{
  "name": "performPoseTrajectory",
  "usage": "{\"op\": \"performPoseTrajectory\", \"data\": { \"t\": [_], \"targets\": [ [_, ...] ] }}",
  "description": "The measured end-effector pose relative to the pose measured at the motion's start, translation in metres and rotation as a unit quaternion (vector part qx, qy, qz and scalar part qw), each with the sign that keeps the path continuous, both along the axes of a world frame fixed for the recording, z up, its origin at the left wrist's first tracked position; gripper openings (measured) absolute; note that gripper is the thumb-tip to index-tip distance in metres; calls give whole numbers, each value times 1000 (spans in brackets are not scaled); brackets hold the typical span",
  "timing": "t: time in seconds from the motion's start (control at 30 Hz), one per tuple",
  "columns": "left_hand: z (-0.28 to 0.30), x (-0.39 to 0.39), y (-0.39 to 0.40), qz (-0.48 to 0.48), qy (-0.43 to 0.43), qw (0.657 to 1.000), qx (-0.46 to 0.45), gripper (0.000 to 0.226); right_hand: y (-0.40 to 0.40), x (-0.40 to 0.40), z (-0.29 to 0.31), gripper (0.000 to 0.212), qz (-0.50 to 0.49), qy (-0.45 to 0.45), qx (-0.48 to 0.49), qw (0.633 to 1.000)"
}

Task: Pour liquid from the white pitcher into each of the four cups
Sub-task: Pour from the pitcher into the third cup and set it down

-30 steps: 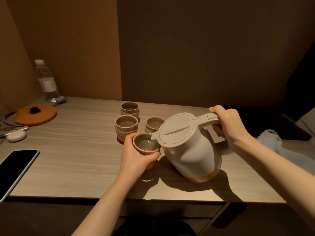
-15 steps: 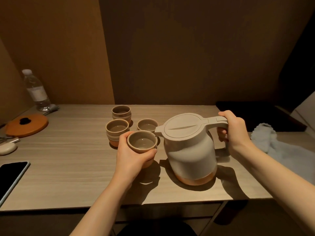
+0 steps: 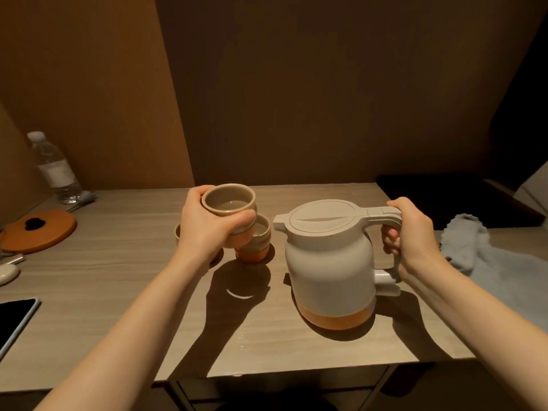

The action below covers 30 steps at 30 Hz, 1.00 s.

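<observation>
1. Since 0.5 s ago, left hand (image 3: 207, 229) has lifted the held cup (image 3: 229, 215) off the table (image 3: 118, 277) and carried it back, so it now hangs above the other cups; pitcher unchanged in place.
2. Left hand: fingers and thumb curled round the held cup, grasping it. Cup upright, liquid visible inside.
3. White pitcher (image 3: 329, 268) stands upright on the table, lid closed, spout pointing left toward the cups.
4. Right hand (image 3: 410, 232): fingers wrapped round the pitcher handle (image 3: 382, 216), gripping it.
5. Second cup (image 3: 256, 241) sits on the table just beside and below the held cup. Third cup (image 3: 177, 232) shows only a rim edge behind the left hand. Fourth cup hidden.
6. Small droplets (image 3: 241, 341) lie on the table near its front edge.
7. Periphery: water bottle (image 3: 55, 169), orange lid (image 3: 38, 231) and phone (image 3: 14, 318) at left; pale cloth (image 3: 486, 256) at right.
</observation>
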<state>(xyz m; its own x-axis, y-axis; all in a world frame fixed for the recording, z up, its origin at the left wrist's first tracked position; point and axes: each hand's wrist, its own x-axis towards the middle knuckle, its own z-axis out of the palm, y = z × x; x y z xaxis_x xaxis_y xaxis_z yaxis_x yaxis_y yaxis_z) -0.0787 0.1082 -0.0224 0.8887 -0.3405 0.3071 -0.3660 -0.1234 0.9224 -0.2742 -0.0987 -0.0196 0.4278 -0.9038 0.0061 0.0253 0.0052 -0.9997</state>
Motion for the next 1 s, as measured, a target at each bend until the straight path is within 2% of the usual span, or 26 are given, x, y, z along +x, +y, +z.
{"op": "performPoseTrajectory", "data": {
  "t": [0.23, 0.67, 1.0],
  "targets": [
    [7, 60, -51, 9, 12, 998, 56, 84, -12, 7, -1, 38, -3, 0, 0, 1000],
    [-35, 127, -125, 19, 82, 987, 139, 86, -30, 18, -6, 40, -3, -9, 15, 1000],
    [-45, 144, -127, -15, 68, 957, 283, 83, -32, 19, -6, 42, 12, -13, 16, 1000]
  ]
}}
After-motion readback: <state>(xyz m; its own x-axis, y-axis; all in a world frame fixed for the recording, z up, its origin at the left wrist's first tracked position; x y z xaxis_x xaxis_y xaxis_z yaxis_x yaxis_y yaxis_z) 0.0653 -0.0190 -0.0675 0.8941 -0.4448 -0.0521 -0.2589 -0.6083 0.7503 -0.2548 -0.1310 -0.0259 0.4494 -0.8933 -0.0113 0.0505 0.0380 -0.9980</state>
